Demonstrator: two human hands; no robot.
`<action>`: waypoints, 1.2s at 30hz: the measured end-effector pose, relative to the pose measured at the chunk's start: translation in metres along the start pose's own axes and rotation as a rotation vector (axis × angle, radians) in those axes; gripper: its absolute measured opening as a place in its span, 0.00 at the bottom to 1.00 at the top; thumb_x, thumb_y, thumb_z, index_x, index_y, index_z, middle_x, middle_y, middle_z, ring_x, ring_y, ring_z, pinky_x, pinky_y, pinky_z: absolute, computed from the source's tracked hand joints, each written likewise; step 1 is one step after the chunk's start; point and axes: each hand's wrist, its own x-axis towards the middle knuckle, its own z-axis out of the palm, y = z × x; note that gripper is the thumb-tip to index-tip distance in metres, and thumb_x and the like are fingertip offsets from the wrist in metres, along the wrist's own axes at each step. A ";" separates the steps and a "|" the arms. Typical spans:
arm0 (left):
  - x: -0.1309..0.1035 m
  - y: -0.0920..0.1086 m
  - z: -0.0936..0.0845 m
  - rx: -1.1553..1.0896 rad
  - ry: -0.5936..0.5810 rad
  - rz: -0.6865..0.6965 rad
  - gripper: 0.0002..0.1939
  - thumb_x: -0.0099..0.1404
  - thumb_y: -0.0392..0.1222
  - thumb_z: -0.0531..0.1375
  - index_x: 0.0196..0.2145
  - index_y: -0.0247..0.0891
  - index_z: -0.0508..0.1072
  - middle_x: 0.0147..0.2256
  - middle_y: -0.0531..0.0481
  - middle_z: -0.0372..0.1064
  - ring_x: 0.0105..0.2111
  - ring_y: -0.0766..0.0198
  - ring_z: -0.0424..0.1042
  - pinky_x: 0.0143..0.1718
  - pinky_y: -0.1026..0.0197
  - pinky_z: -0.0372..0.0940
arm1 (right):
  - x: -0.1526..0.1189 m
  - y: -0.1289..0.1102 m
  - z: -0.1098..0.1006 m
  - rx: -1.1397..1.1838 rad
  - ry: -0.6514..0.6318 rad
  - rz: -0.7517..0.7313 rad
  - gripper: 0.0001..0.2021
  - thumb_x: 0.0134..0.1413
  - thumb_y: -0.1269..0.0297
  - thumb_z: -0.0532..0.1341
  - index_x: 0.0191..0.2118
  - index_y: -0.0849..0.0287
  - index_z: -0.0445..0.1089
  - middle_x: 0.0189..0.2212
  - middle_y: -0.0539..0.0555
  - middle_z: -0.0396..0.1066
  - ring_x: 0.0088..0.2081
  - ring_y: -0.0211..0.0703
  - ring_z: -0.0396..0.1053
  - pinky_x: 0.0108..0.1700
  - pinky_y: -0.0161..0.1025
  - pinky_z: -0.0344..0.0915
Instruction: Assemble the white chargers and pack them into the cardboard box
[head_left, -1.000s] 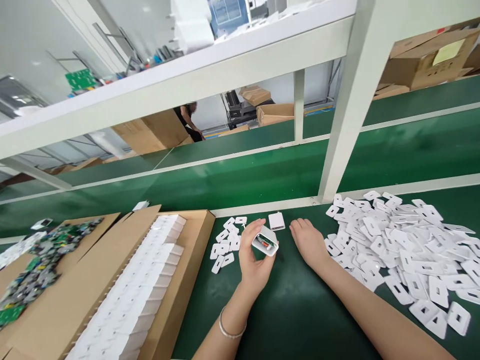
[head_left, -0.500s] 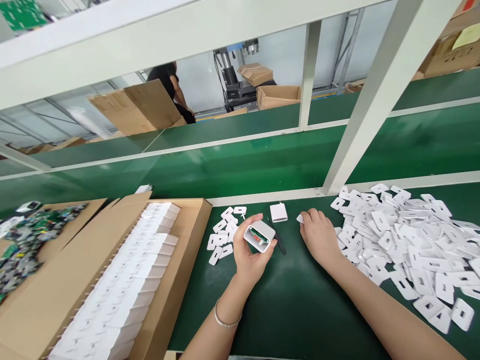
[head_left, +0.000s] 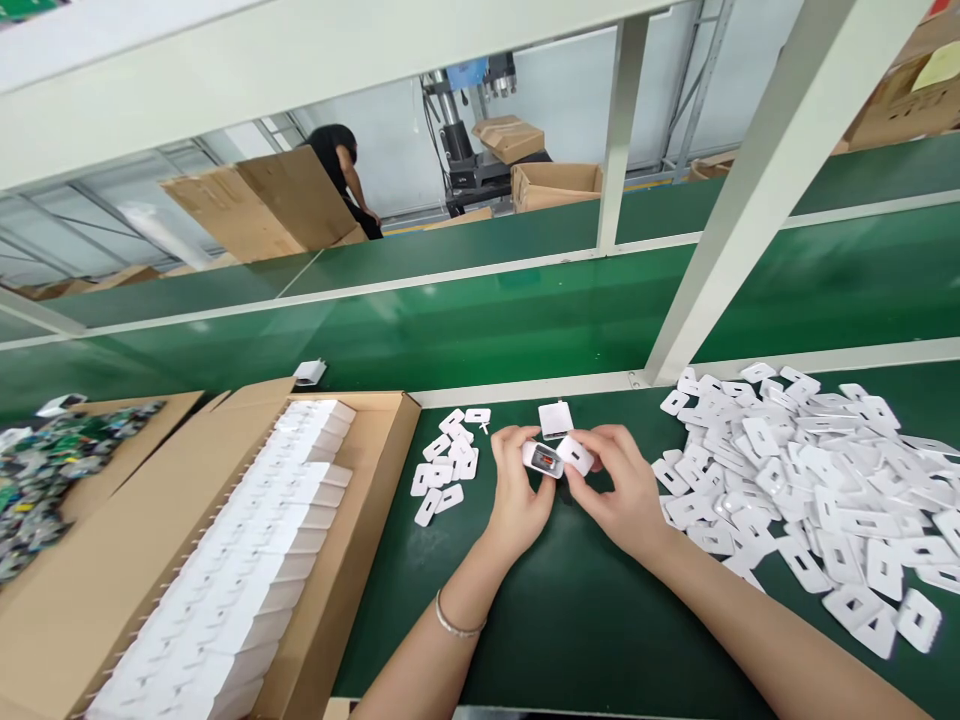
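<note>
My left hand (head_left: 519, 490) grips a white housing (head_left: 541, 459) whose open end faces me, with dark and orange parts showing inside. Between the fingertips of my right hand (head_left: 619, 485) is a small white cover plate (head_left: 575, 455) with a slot, held at the right edge of the housing. Just behind them a closed white housing (head_left: 555, 420) lies on the green table. A dark tool beneath my hands is mostly hidden. Loose white plates (head_left: 448, 455) lie left of my hands, and a large pile of them (head_left: 780, 460) is on the right.
On the left, a cardboard tray (head_left: 382, 480) holds rows of white housings (head_left: 247, 540). Circuit boards (head_left: 67, 470) lie on cardboard farther left. Another white housing (head_left: 310, 372) is behind the tray. White frame posts (head_left: 757, 190) cross the view; a person (head_left: 341, 175) bends beyond the bench.
My right hand has come left from beside the pile, bringing a cover plate to the housing. My left hand has shifted slightly right and turned the housing. The view has moved a little.
</note>
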 end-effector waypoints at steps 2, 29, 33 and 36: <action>-0.003 0.001 0.004 -0.032 -0.058 -0.040 0.29 0.65 0.29 0.58 0.60 0.46 0.59 0.52 0.42 0.53 0.55 0.52 0.63 0.55 0.47 0.67 | -0.003 -0.001 0.003 0.022 -0.045 -0.054 0.15 0.69 0.66 0.61 0.58 0.51 0.69 0.44 0.55 0.70 0.37 0.42 0.74 0.38 0.40 0.75; -0.005 0.006 -0.006 -0.084 -0.121 -0.043 0.26 0.80 0.59 0.40 0.59 0.47 0.69 0.50 0.43 0.63 0.50 0.54 0.69 0.53 0.47 0.68 | 0.003 0.011 0.010 0.729 -0.364 0.502 0.23 0.65 0.38 0.59 0.46 0.54 0.66 0.36 0.51 0.68 0.34 0.41 0.66 0.32 0.38 0.65; -0.002 0.007 -0.006 -0.137 -0.186 -0.071 0.20 0.81 0.52 0.45 0.59 0.46 0.69 0.50 0.44 0.72 0.49 0.55 0.72 0.53 0.51 0.66 | 0.003 0.015 0.007 0.638 -0.387 0.498 0.20 0.67 0.40 0.58 0.46 0.54 0.67 0.37 0.51 0.69 0.35 0.42 0.67 0.34 0.39 0.66; -0.003 0.008 -0.003 -0.124 -0.184 -0.086 0.20 0.81 0.51 0.46 0.59 0.45 0.71 0.47 0.45 0.72 0.47 0.56 0.72 0.51 0.53 0.67 | 0.002 0.013 0.005 0.525 -0.410 0.521 0.19 0.65 0.43 0.60 0.47 0.54 0.67 0.38 0.51 0.72 0.35 0.42 0.67 0.36 0.40 0.66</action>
